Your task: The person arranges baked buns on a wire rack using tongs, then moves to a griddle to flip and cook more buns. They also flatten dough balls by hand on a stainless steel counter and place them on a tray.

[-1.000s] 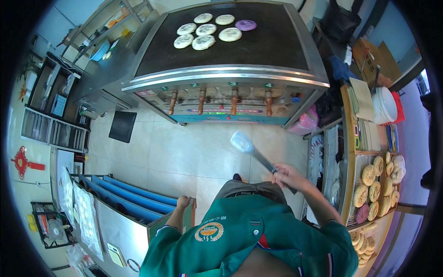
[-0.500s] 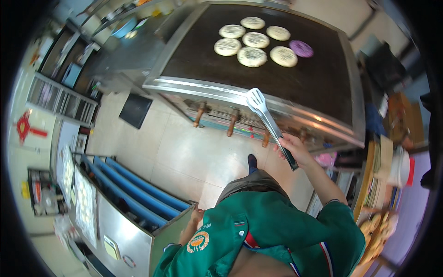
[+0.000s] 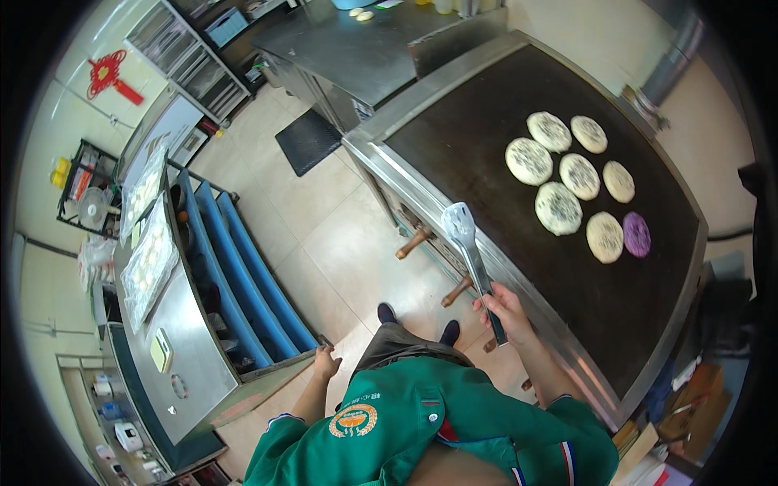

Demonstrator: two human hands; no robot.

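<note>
My right hand [image 3: 502, 312] is closed around the black handle of long steel tongs [image 3: 472, 251], raised with their slotted, spatula-like head over the front rail of the griddle [image 3: 454, 113]. On the dark plate lie several round, pale flatbreads [image 3: 557, 208] with dark patches, plus one purple flatbread [image 3: 636, 234] toward the right. My left hand [image 3: 326, 363] is down beside the near corner of a steel cart [image 3: 182, 373]; its fingers are too small and partly hidden to tell whether they grip it.
The cart has blue troughs [image 3: 251, 275], with plastic-covered trays of dough [image 3: 150, 267] on top. A steel counter [image 3: 332, 44] adjoins the griddle's far left end. A black mat [image 3: 308, 142] lies on the tiled floor [image 3: 316, 235]. Wooden handles [image 3: 413, 243] jut from the griddle's front.
The view has turned rightward, bringing the griddle to the right side. The tongs in my right hand have risen from over the floor to the griddle's front rail.
</note>
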